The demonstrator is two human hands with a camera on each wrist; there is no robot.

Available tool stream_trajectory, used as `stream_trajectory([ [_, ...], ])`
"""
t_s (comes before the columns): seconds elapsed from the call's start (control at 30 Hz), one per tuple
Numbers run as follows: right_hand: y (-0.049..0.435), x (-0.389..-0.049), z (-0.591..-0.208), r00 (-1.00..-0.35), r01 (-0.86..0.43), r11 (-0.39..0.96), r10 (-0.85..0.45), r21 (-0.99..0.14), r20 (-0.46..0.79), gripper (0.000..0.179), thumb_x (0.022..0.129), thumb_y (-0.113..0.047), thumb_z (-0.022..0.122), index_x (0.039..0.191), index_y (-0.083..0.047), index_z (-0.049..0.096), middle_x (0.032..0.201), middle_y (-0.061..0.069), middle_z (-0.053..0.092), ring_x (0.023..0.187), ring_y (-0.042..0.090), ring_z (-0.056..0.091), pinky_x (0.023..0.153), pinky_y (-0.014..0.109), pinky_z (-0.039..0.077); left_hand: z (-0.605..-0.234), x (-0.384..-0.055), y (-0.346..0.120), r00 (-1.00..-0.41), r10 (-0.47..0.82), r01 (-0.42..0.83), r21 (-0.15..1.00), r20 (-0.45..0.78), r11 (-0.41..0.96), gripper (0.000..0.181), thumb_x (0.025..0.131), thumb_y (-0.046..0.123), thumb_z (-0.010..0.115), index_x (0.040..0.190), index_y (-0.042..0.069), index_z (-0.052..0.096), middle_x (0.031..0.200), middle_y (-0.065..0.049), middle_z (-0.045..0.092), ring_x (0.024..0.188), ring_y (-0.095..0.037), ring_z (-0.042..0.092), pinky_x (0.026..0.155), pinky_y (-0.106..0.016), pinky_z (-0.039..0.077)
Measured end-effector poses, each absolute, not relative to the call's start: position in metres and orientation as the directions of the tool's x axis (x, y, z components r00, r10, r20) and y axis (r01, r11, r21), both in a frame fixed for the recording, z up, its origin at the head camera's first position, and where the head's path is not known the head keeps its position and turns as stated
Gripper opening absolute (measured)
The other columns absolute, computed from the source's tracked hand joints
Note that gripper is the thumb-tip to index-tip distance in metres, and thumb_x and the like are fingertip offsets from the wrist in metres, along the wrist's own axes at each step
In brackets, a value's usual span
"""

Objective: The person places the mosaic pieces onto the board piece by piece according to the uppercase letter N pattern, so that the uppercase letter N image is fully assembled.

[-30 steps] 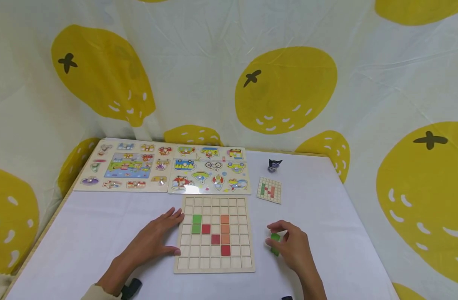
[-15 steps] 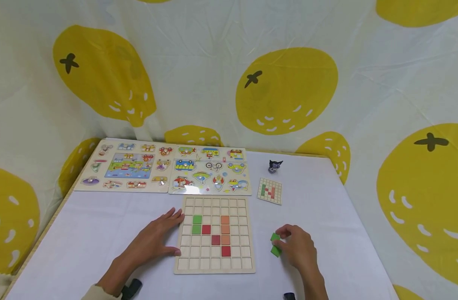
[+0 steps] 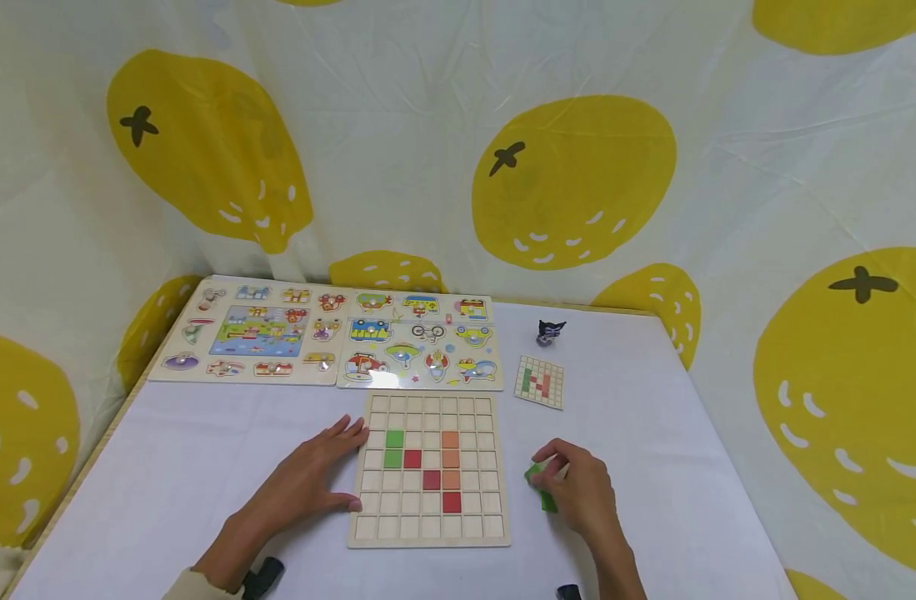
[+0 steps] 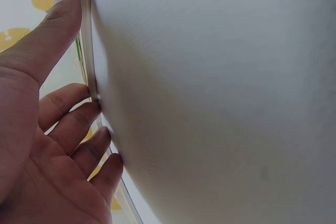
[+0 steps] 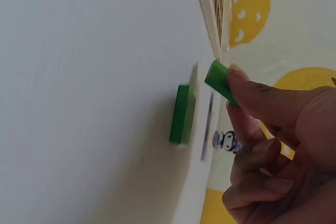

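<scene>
A wooden grid board lies on the white-covered table, with green tiles, red tiles and orange tiles set in its squares. My left hand rests along the board's left edge, thumb and fingertips touching its side. To the right of the board, my right hand pinches a green tile between thumb and index finger, tilted and raised off the table in the right wrist view. A second green tile lies on the cloth just below that hand.
A small pattern card lies beyond the right hand, with a dark toy figure behind it. Two picture puzzle boards, one on the left and one in the middle, line the table's back. A lemon-print curtain hangs behind.
My right hand has picked up one green tile from beside the other and shifted slightly toward the board with it. The left hand has stayed in place.
</scene>
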State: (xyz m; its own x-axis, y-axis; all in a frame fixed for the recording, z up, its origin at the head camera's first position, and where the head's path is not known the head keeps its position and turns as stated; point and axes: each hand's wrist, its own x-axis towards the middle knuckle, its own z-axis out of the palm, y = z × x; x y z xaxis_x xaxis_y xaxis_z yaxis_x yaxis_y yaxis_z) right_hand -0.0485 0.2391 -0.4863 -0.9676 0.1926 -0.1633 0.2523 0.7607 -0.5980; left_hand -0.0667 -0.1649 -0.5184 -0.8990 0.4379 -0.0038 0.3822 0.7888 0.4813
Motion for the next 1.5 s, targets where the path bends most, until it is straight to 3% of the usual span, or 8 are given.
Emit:
stream_trajectory([
  [0.27, 0.212, -0.044, -0.483, -0.982, 0.189, 0.709, 0.134, -0.679, -0.133, 0.023, 0.08, -0.01, 0.091, 0.091, -0.022, 0.076, 0.074, -0.006, 0.065, 0.066, 0.014, 0.048, 0.057, 0.024, 0.036, -0.519, -0.068, -0.166, -0.893, 0.451, 0.396, 0.471, -0.003, 0.788, 0.105, 0.067, 0.047, 0.098, 0.155, 0.01, 0.056, 0.165, -0.009, 0.05, 0.157, -0.038, 0.041, 0.116, -0.062, 0.046],
  [0.6, 0.17, -0.04, -0.48, -0.992, 0.111, 0.659, 0.023, -0.744, -0.128, 0.023, 0.08, -0.012, 0.091, 0.087, -0.026, 0.074, 0.07, -0.011, 0.066, 0.06, 0.011, 0.047, 0.053, 0.022, 0.036, -0.518, -0.067, -0.165, -0.892, 0.452, 0.402, 0.469, 0.007, 0.786, 0.104, 0.067, 0.046, 0.098, 0.154, 0.009, 0.056, 0.164, -0.009, 0.051, 0.156, -0.038, 0.042, 0.116, -0.063, 0.046],
  [0.87, 0.136, -0.041, -0.482, -0.991, 0.041, 0.646, -0.068, -0.762, -0.111, 0.021, 0.079, -0.015, 0.092, 0.087, -0.023, 0.074, 0.069, -0.012, 0.067, 0.057, 0.008, 0.048, 0.05, 0.023, 0.035, -0.517, -0.067, -0.164, -0.895, 0.447, 0.39, 0.473, -0.009, 0.79, 0.105, 0.066, 0.046, 0.098, 0.155, 0.009, 0.056, 0.165, -0.01, 0.05, 0.157, -0.038, 0.041, 0.117, -0.063, 0.046],
  [1.5, 0.075, -0.052, -0.494, -0.99, -0.011, 0.703, -0.106, -0.711, -0.09, 0.022, 0.08, -0.012, 0.09, 0.079, -0.02, 0.07, 0.059, -0.013, 0.059, 0.059, 0.002, 0.053, 0.051, 0.025, 0.037, -0.517, -0.067, -0.166, -0.891, 0.454, 0.405, 0.481, 0.017, 0.777, 0.102, 0.068, 0.045, 0.098, 0.154, 0.009, 0.056, 0.164, -0.009, 0.051, 0.156, -0.038, 0.042, 0.116, -0.063, 0.046],
])
